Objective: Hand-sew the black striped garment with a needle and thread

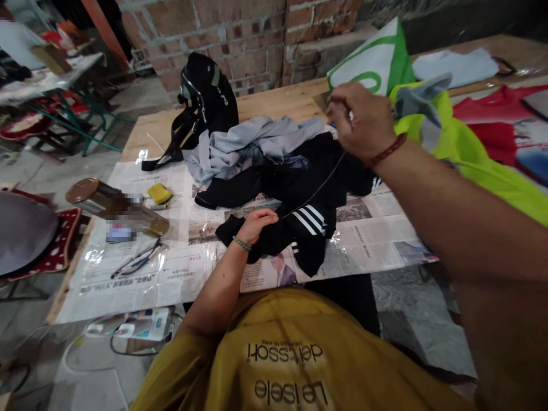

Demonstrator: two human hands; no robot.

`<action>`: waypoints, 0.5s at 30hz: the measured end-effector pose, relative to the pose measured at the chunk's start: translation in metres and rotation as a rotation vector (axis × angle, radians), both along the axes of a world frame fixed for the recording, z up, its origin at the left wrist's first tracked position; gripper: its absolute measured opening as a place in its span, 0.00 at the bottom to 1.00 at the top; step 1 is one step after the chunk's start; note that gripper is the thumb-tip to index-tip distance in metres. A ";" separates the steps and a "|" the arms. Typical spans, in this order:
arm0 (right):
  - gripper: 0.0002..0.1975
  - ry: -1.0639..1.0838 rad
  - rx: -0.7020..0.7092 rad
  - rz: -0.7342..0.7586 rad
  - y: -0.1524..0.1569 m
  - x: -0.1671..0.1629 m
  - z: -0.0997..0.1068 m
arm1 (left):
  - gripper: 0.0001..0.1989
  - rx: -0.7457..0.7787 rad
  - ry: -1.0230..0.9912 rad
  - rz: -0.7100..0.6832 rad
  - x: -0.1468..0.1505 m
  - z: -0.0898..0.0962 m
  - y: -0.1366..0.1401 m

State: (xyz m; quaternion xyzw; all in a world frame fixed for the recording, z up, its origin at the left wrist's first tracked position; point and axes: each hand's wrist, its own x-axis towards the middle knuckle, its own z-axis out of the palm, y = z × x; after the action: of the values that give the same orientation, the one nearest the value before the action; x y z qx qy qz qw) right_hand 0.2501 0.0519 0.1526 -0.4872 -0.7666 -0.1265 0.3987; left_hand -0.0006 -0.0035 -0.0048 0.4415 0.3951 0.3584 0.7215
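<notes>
On the far left a chair (26, 231) with a grey cushion stands beside the table (274, 104); on the table's left part is a brown-topped bottle (88, 194), partly blurred out, with a yellow sponge (159, 194) just to its right and a thin dark object (137, 260), too unclear to name, nearer the person; newspaper (171, 285) under shiny clear plastic covers much of the surface there; farther back sits a black bag (214, 100), its strap trailing forward, and against it begins a crumpled grey cloth (257, 142); the left hand (257, 224), green bracelet (242, 244) at the wrist, rests low on the black garment (289, 233) with white stripes, thumb and fingertips closed on its fabric; the garment lies bunched on the newspaper at mid-table, in front of the grey cloth; a pale thread (309, 202) slants up from beside the left fingertips to the right hand (362, 121), raised above the cloth with fingers curled in, gripping the thread's upper end; whether they also pinch a needle I cannot tell; behind that hand stands a white-and-green bag (381, 57); farther right lie a bright yellow garment (460, 140) and a red one (505, 128).
</notes>
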 end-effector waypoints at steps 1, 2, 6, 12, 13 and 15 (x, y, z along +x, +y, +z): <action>0.09 0.113 -0.027 0.057 -0.012 -0.013 -0.010 | 0.07 0.024 0.017 0.006 -0.001 0.001 0.000; 0.07 0.254 -0.095 0.114 -0.026 -0.027 -0.021 | 0.07 0.057 0.039 0.009 -0.002 0.003 -0.001; 0.05 0.708 -0.504 0.327 -0.087 -0.079 -0.075 | 0.05 0.244 0.166 -0.013 -0.005 0.010 -0.003; 0.08 0.915 -0.728 0.264 -0.117 -0.095 -0.143 | 0.05 0.428 0.338 -0.071 -0.007 0.012 -0.003; 0.08 0.952 -0.727 0.241 -0.116 -0.092 -0.151 | 0.05 0.460 0.367 -0.070 -0.007 0.012 -0.003; 0.08 0.988 -0.723 0.216 -0.112 -0.088 -0.161 | 0.05 0.542 0.425 -0.074 -0.008 0.010 -0.005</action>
State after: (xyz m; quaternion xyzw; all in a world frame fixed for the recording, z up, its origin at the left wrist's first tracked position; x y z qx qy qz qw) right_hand 0.1622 -0.0599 -0.0089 -0.5120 -0.5307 0.4229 0.5267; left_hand -0.0085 -0.0081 0.0049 0.6959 0.4109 0.3237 0.4921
